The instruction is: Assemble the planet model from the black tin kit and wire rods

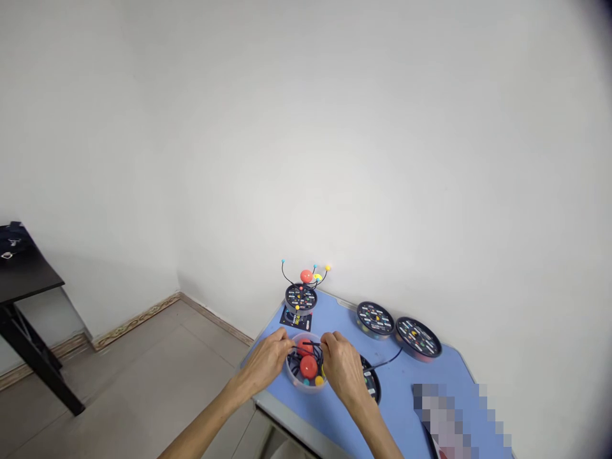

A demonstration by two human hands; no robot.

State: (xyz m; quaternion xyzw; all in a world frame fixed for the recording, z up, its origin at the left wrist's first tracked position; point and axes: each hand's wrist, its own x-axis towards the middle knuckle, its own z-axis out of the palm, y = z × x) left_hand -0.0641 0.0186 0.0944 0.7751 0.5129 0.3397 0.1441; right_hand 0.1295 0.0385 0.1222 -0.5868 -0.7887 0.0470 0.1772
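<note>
On the blue table a clear round plastic tub (292, 378) holds two red balls (308, 367), small yellow and teal balls (319, 380), and several thin black rods. My left hand (270, 357) is closed at the tub's left rim, pinching a thin black rod. Over the right side of the tub my right hand (342, 366) is closed too, its fingers gripping a black rod (312, 343) that points left. Whether both hands hold the same rod I cannot tell. A round black printed lid (373, 382) lies partly hidden behind my right wrist; a curved black rod (391, 361) extends beside it.
At the back left of the blue table (329, 414) stands an assembled planet model (301, 296) on a dark printed card (295, 322). Two lidded round tubs (375, 319) (418, 338) sit at the back right. A blurred-out item lies front right. A black table (29, 268) stands far left.
</note>
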